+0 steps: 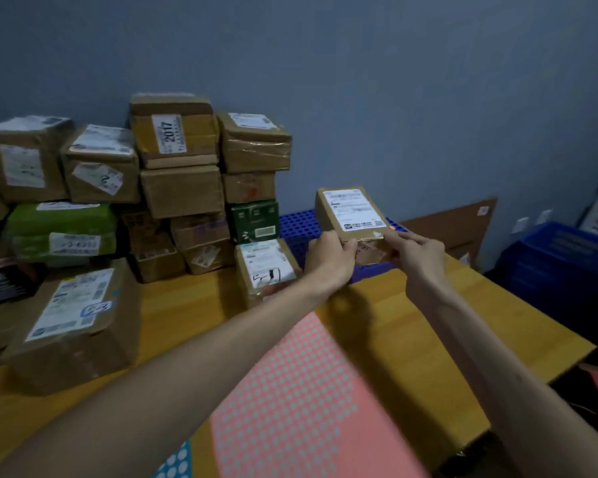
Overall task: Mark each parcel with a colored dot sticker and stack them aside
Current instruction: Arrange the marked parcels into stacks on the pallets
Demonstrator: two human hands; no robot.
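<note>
A small brown parcel [351, 212] with a white shipping label is held out over a blue crate [299, 226] at the table's far side. An orange dot sticker [392, 228] sits on its near right corner. My left hand [328, 258] grips the parcel's near left corner. My right hand [416, 251] pinches its near right corner, beside the dot. A pink sheet of dot stickers [308, 401] lies on the wooden table [428, 322] close to me, with many dots peeled off.
A stack of several brown and green parcels [183, 188] fills the table's left and back. A small labelled parcel [266, 270] lies just left of my left hand. A blue sticker sheet [175, 465] pokes in at the bottom. A blue bin [560, 260] stands right of the table.
</note>
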